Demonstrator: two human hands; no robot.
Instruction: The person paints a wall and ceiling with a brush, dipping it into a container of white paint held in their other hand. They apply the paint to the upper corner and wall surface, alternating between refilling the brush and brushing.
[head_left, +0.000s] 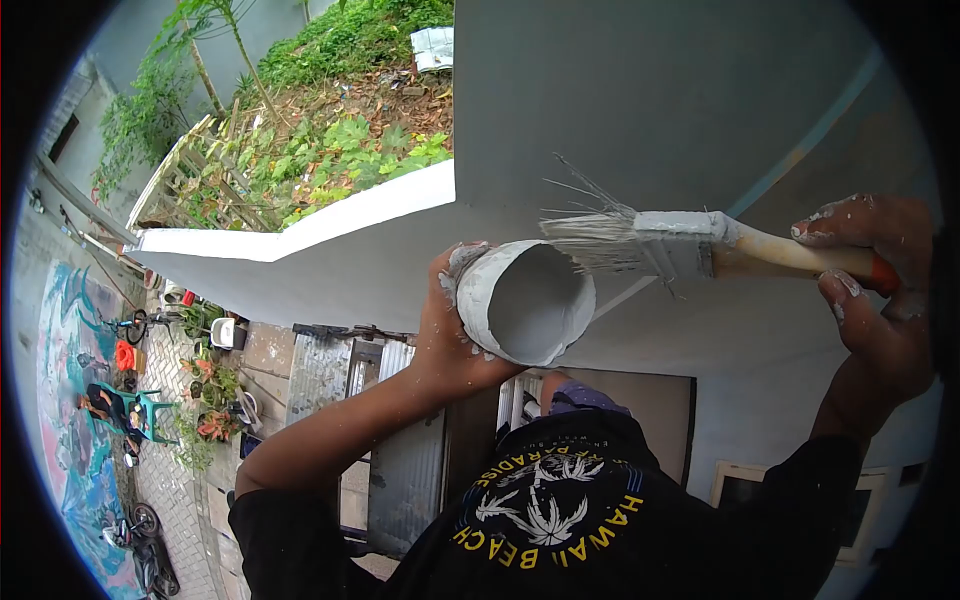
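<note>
My left hand (pixel 458 345) is wrapped round a paint-smeared cup (pixel 475 300), its open mouth tipped towards me and pale grey paint (pixel 540 305) inside. Between the thumb and fingers of my right hand (pixel 880 290) is the handle of a wide paintbrush (pixel 690 240), held sideways. Its splayed, paint-coated bristles point left and overlap the cup's upper right rim in this view. White paint spots both hands. Behind the brush rises a grey wall (pixel 640 110), joined to a lower wall with a white top edge (pixel 370 210).
Far below on the left, a paved lane (pixel 185 430) holds potted plants (pixel 212 385), a seated person (pixel 110 410) and a motorbike (pixel 150 560). Corrugated metal sheets (pixel 405 490) lie beneath my left arm. Leafy ground (pixel 340 150) lies beyond the low wall.
</note>
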